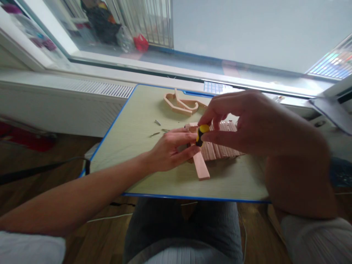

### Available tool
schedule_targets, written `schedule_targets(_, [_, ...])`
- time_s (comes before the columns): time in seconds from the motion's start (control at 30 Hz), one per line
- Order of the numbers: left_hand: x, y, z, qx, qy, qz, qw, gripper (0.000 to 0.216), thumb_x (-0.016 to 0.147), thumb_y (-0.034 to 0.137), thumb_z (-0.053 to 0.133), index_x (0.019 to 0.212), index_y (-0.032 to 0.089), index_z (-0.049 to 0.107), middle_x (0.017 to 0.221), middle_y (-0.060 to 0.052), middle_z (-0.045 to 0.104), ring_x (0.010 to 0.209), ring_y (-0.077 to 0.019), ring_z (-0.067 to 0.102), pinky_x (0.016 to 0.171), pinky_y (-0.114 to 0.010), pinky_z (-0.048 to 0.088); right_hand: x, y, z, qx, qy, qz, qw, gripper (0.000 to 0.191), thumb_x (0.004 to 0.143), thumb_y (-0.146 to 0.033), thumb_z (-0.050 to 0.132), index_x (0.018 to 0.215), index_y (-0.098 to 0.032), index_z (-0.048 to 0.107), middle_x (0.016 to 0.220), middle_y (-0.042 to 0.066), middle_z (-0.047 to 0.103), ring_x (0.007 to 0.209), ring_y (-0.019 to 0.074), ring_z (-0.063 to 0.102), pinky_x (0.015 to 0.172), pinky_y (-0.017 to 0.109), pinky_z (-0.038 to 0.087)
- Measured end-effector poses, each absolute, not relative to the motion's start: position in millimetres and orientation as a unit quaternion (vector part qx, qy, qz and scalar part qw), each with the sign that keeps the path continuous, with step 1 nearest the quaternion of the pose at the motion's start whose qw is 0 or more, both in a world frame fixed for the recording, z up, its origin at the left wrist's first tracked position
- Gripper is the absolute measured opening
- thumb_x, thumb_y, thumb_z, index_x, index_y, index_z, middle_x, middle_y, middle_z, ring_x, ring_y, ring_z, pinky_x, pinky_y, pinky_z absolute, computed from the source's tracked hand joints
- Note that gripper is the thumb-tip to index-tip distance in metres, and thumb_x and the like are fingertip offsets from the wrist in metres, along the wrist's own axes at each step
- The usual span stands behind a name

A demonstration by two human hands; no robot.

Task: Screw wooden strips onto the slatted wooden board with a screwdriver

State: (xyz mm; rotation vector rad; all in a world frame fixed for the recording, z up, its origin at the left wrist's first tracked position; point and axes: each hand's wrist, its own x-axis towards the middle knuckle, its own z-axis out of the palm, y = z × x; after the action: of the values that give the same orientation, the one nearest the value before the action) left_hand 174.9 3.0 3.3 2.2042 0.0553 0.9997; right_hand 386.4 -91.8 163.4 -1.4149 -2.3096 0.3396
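Observation:
My right hand (233, 124) grips the yellow and black handle of a short screwdriver (204, 130), held nearly upright. The screwdriver's tip is hidden behind my left fingers. My left hand (176, 148) is closed, thumb and fingers, around a flat wooden strip (201, 169) just below the handle. That strip lies across the end of a ribbed wooden piece (220, 149), which is partly covered by my right hand. Left of my left fingertips, a few loose screws (157, 122) lie on the table.
Curved wooden pieces (178, 106) lie toward the back of the small blue-edged table (115, 154). Behind the table are a radiator (96, 88) and a window sill. A dark strap or cable (55, 167) reaches the table's left edge.

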Motion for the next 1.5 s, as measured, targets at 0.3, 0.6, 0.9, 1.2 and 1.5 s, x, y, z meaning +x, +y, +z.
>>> schedule_targets(0.3, [175, 1, 5, 0.859, 0.055, 0.383, 0.336, 0.022, 0.105, 0.036, 0.073, 0.105, 0.016, 0.081, 0.098, -0.010, 0.081, 0.090, -0.0212, 0.074, 0.080, -0.034, 0.057, 375, -83, 150, -0.525, -0.823, 0.042, 0.215, 0.024, 0.094, -0.033, 0.073, 0.076, -0.023, 0.059, 0.074, 0.000, 0.060, 0.068, 0.0155, 0.045, 0.064, 0.035, 0.030])
schedule_targets(0.6, [177, 1, 4, 0.863, 0.043, 0.392, 0.315, 0.016, 0.104, 0.032, 0.075, 0.100, 0.018, 0.081, 0.095, -0.008, 0.082, 0.087, -0.0199, 0.075, 0.080, -0.034, 0.057, 375, -83, 150, -0.551, -0.813, 0.040, 0.182, 0.039, 0.098, -0.044, 0.071, 0.069, -0.023, 0.056, 0.063, -0.004, 0.049, 0.060, 0.0120, 0.035, 0.063, 0.034, 0.023])
schedule_targets(0.9, [176, 2, 5, 0.852, 0.024, 0.381, 0.358, 0.014, 0.106, 0.030, 0.073, 0.109, 0.018, 0.081, 0.100, -0.009, 0.083, 0.097, -0.0215, 0.076, 0.088, -0.036, 0.060, 394, -95, 165, -0.489, -0.833, 0.146, 0.213, 0.023, 0.097, -0.028, 0.074, 0.118, -0.025, 0.084, 0.116, 0.003, 0.085, 0.092, 0.0201, 0.076, 0.077, 0.032, 0.055])
schedule_targets(1.2, [176, 2, 6, 0.858, 0.026, 0.371, 0.355, 0.015, 0.107, 0.028, 0.071, 0.110, 0.017, 0.080, 0.101, -0.009, 0.081, 0.095, -0.0207, 0.075, 0.083, -0.034, 0.059, 388, -94, 165, -0.515, -0.828, 0.126, 0.183, 0.021, 0.092, -0.016, 0.070, 0.106, -0.024, 0.083, 0.093, 0.002, 0.082, 0.079, 0.0187, 0.070, 0.073, 0.033, 0.051])
schedule_targets(1.5, [176, 3, 5, 0.860, 0.026, 0.370, 0.350, 0.017, 0.107, 0.029, 0.069, 0.112, 0.020, 0.082, 0.102, -0.008, 0.083, 0.093, -0.0196, 0.074, 0.083, -0.033, 0.059, 380, -99, 166, -0.550, -0.815, 0.064, 0.170, 0.006, 0.087, -0.029, 0.075, 0.087, -0.023, 0.073, 0.074, 0.001, 0.070, 0.063, 0.0149, 0.053, 0.058, 0.035, 0.036])
